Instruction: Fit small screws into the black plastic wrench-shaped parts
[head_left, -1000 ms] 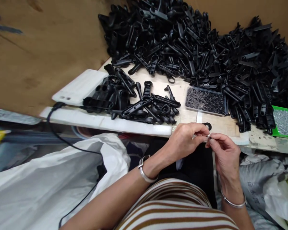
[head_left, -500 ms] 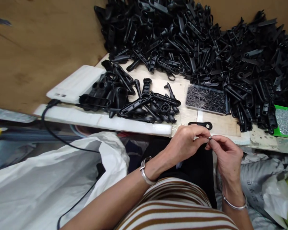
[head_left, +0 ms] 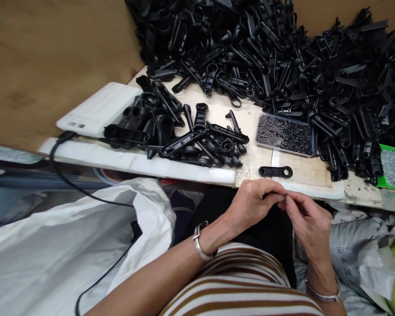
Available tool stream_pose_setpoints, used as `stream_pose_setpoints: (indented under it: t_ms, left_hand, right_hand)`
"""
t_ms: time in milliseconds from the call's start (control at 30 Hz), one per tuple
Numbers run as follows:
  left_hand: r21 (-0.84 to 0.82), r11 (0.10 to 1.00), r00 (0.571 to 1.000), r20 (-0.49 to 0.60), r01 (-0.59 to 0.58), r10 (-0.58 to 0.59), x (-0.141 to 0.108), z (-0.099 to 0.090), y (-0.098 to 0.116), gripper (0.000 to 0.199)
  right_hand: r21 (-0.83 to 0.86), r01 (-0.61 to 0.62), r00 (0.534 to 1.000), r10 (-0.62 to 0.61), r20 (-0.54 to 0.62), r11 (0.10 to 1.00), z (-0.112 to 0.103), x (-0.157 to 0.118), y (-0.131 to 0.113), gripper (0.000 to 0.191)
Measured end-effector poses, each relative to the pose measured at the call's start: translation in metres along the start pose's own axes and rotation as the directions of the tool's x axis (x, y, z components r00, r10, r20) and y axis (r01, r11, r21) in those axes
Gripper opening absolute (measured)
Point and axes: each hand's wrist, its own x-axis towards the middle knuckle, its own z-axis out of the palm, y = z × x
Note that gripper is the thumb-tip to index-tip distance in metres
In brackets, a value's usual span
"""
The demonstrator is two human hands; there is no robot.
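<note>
Black and tiny, a piece [head_left: 285, 196] sits where the tips of the left hand [head_left: 250, 204] and right hand [head_left: 309, 219] meet. Each hand has thumb and forefinger closed on it, hiding nearly all of it, so its shape cannot be told. Pinching from both sides probably suits something so small: either hand can steady it for the other. The grip hangs over the lap, just nearer than the bench [head_left: 217, 109], perhaps so that the arms can bend comfortably.

Just beyond the grip, a bar [head_left: 275, 171] lies flat, ring end to the right, touched by neither hand; set apart there, it seems placed for an easy reach. Farther beyond stands a tray [head_left: 296, 153] of small bits, its walls likely keeping them from scattering. Left of the grip lies a cluster [head_left: 184, 145] of parts, apparently kept separate from the heap [head_left: 230, 48] behind. Well to the right, a green tray [head_left: 393, 187] holds silvery bits.
</note>
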Motion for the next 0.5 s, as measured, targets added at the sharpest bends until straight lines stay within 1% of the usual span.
stream_pose_setpoints:
  t_ms: [133,300,400,467,500]
  left_hand:
    - [-0.007,0.999,0.998,-0.028,0.054,-0.054,-0.005,0.000,-0.008,0.011]
    - [0.011,0.998,0.996,-0.070,0.064,-0.063,-0.005,0.003,-0.013,0.011]
    - [0.083,0.996,0.998,-0.062,0.010,-0.004,-0.004,0.005,-0.013,0.012]
    - [0.167,0.983,0.995,-0.055,-0.075,0.085,-0.004,0.005,-0.013,0.013]
    - [0.220,0.966,0.987,-0.061,-0.133,0.150,-0.004,0.004,-0.013,0.013]
  right_hand:
    - [-0.084,0.090,0.994,-0.084,0.069,0.992,0.004,0.000,0.002,0.013]
    - [-0.112,0.093,0.994,-0.086,0.066,0.989,0.010,0.001,0.005,0.018]
    - [-0.069,0.054,0.996,-0.049,0.072,0.996,0.010,0.003,0.006,0.017]
    - [-0.042,0.011,0.997,-0.008,0.074,0.999,0.009,0.004,0.008,0.016]
    - [-0.035,-0.013,0.997,0.015,0.074,0.999,0.008,0.005,0.009,0.016]
